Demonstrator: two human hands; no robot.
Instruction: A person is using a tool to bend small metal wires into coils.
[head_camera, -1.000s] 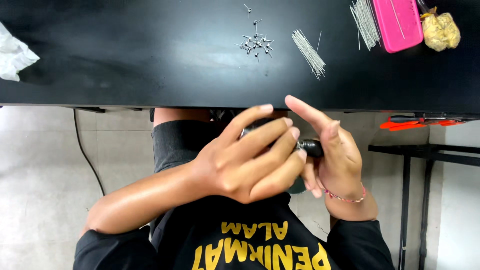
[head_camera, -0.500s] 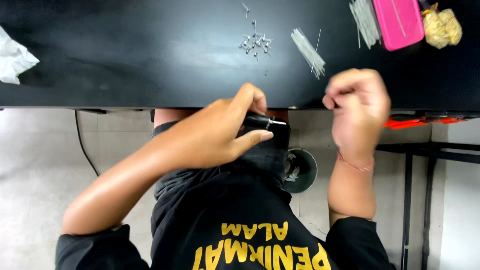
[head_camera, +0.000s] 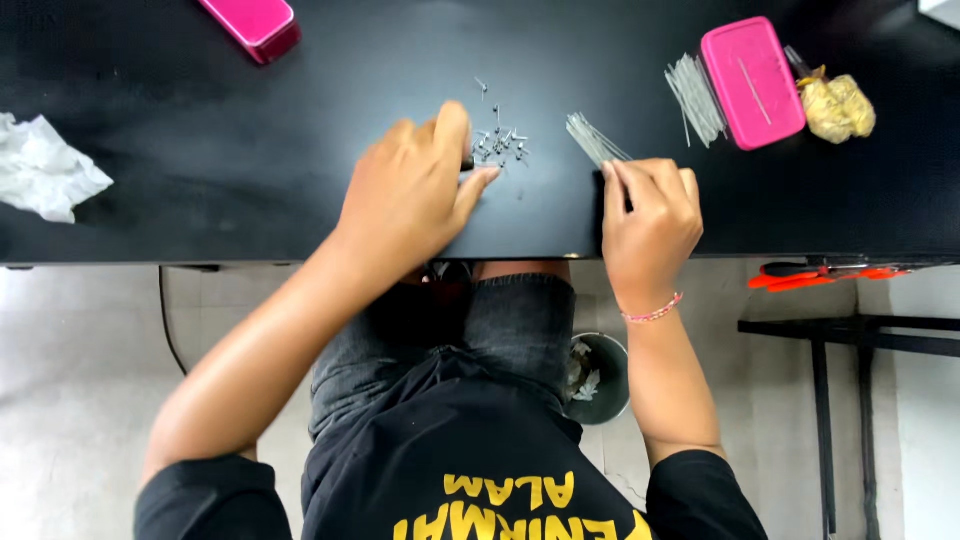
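My left hand (head_camera: 410, 190) rests on the black table (head_camera: 250, 150), fingers closed around a small dark tool whose tip shows by the thumb. Just right of it lies a little heap of small metal pins (head_camera: 498, 147). My right hand (head_camera: 650, 215), with a pink bracelet at the wrist, is curled over the near end of a bundle of thin metal wires (head_camera: 592, 140), fingertips pinching them. Both hands are near the table's front edge, above my lap.
A pink case (head_camera: 752, 82) with a second bundle of wires (head_camera: 690, 95) and a yellowish crumpled bag (head_camera: 838, 105) lie at the right. Another pink case (head_camera: 255, 22) is at the back left, white tissue (head_camera: 45, 175) far left. Red-handled pliers (head_camera: 820, 272) lie on a side stand; a bin (head_camera: 598, 375) stands below.
Both hands have risen from my lap onto the table. The left has gone to the pin heap with the dark tool; the right has moved onto the wire bundle.
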